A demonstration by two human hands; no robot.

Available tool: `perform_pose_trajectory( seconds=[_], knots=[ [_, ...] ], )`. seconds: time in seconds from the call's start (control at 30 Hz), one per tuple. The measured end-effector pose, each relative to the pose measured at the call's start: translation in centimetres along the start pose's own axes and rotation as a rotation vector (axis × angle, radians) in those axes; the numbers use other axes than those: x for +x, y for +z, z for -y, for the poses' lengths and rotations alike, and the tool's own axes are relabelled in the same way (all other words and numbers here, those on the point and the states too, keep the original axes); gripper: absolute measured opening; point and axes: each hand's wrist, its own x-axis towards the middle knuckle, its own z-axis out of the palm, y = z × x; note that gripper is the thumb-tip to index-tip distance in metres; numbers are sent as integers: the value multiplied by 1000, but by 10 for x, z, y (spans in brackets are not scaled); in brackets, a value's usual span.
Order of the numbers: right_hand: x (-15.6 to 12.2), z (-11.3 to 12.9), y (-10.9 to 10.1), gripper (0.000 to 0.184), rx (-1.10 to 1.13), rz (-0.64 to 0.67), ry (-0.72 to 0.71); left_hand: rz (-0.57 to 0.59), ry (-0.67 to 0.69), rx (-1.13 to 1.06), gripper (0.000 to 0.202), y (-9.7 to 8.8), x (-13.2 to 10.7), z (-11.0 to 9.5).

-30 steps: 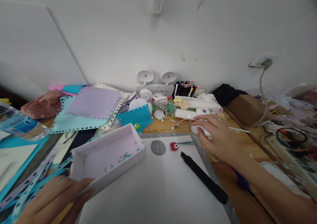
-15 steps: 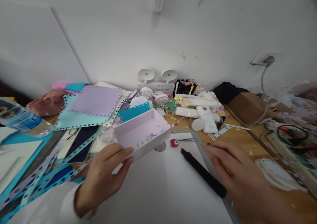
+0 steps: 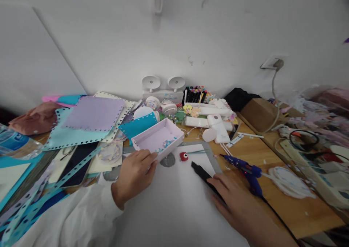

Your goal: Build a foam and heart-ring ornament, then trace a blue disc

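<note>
My left hand (image 3: 137,178) pinches the near left edge of a pale pink open box (image 3: 158,138), its fingers closed. Small blue and white bits lie in the box's right end. My right hand (image 3: 231,199) is closed over the middle of a long black tool (image 3: 201,172) with a slanted tip; its exact kind is unclear. The tool lies on a white sheet (image 3: 174,196). A small red piece with a white-and-black eye (image 3: 184,156) sits between the box and the tool. Just right of my right hand rests a blue glue gun (image 3: 242,167).
On the left are punched felt sheets (image 3: 92,114), dotted strips (image 3: 73,170), a dark phone (image 3: 77,165) and a water bottle (image 3: 19,141). Markers (image 3: 195,95) and small crafts line the wall. White round pieces (image 3: 290,181) and a power strip (image 3: 313,174) are at right.
My right hand has come down and left onto the black tool. The glue gun, not visible before, now shows. The box has dropped slightly, still in my left hand. The view has shifted right.
</note>
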Motion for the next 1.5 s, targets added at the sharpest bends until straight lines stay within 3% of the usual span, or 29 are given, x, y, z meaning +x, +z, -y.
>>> perform_pose_trajectory(
  seconds=[0.23, 0.43, 0.5, 0.6, 0.73, 0.9, 1.03, 1.17, 1.33, 1.43, 1.5],
  knots=[
    [8, 2, 15, 41, -148, 127, 76, -40, 34, 2, 13, -4, 0, -5],
    [-10, -28, 39, 51, -140, 65, 149, -176, -74, -95, 13, -46, 0, 9],
    [-16, -39, 49, 48, -127, 13, 101, -242, -161, -107, 13, -65, 0, 22],
    [-19, -41, 58, 48, -120, -94, 165, -359, -325, 3, 15, -87, 5, 51],
    [-15, -30, 59, 41, -56, -126, 206, -440, -340, 295, 24, -95, 18, 102],
    [-9, -26, 58, 43, -203, -181, 201, -254, -455, 456, 38, -78, 24, 161],
    [-8, -25, 57, 40, -288, -165, 149, -89, -462, 469, 36, -62, 14, 183],
    [-7, -22, 51, 41, -313, -147, 118, 32, -469, 467, 31, -57, -2, 182],
    [12, -16, 29, 40, -260, -118, 45, 32, -490, 467, 37, -66, -7, 165],
    [40, -4, 10, 40, -214, -60, -2, -9, -472, 430, 38, -71, -6, 143],
    [63, 6, 1, 39, -160, 22, -30, 13, -398, 339, 38, -69, -12, 114]
  ],
)
